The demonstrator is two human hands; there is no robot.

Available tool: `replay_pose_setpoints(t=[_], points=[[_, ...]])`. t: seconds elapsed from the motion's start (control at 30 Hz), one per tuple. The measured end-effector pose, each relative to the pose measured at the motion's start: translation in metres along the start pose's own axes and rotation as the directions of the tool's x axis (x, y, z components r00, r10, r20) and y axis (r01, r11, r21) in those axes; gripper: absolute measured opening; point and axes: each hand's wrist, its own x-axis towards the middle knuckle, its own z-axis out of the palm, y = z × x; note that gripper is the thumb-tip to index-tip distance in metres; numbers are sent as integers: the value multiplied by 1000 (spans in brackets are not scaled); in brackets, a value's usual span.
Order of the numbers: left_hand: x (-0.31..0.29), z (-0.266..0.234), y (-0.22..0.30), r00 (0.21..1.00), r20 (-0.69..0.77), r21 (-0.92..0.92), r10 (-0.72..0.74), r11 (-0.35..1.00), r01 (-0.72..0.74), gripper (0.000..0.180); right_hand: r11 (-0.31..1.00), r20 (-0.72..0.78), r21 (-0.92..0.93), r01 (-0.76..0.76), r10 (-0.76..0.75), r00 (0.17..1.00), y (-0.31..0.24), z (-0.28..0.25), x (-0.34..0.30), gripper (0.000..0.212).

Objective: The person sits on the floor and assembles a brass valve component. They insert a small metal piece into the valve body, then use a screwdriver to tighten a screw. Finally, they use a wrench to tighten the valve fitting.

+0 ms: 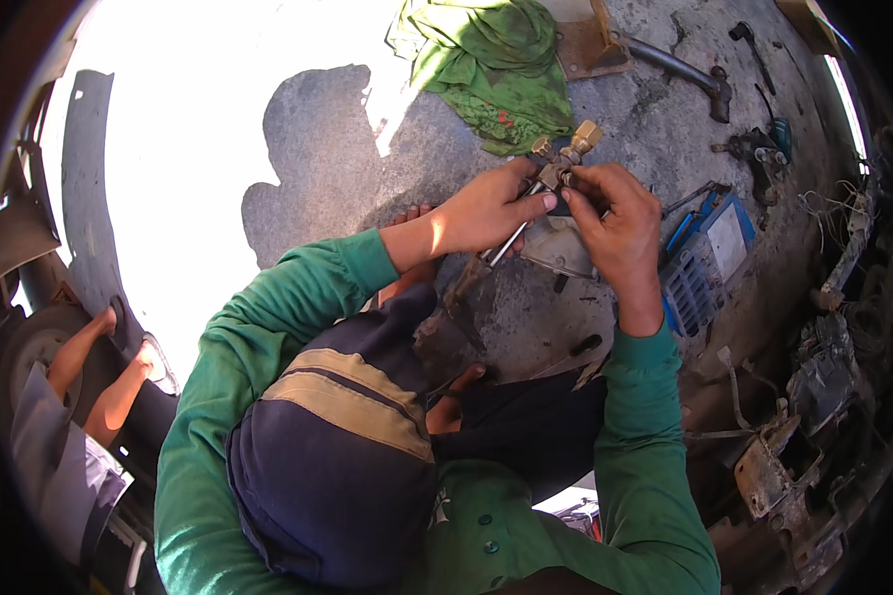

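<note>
Head view: metal valve fitting point(556, 175) is resting in the person's grasp, raised over the concrete floor point(650, 134). Left hand point(478, 208) is holding it, a shiny rod point(510, 240) running beneath the thumb, probably bracing against any turning. Right hand point(617, 213) is pinching the fitting's side narrowly, thumb to index; which small part lies under those tips, I cannot tell. This split is leaving the brass hex nuts point(586, 136) free, pointing away from the person. Counting: two nuts; one rod; one green cloth point(496, 74) lying beyond; one hammer point(675, 68) and one blue case point(710, 256) lying rightward, seemingly handy; two bare legs point(117, 405), another person's, showing far left.
</note>
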Motion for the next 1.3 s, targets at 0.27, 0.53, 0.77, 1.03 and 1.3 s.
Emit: replay_pose_setpoints(t=[0.27,0.53,0.77,1.03,1.3], points=[[4,2,-5,999,14,-28,35,999,-34,50,997,-4,-44,-64,64,998,-6,-5,-2,22],[5,3,-2,999,46,-194,11,981,-2,48,999,28,-41,-35,36,999,-7,-7,-4,22],[7,0,-1,993,109,-206,33,979,-10,42,989,-6,-139,48,-50,999,-10,-6,-5,19],[6,8,1,999,48,-323,15,946,1,50,971,-1,-219,95,-98,995,-11,-7,-4,18],[3,8,0,1000,16,-187,21,982,-18,46,984,3,-157,78,-79,997,0,0,-8,18]])
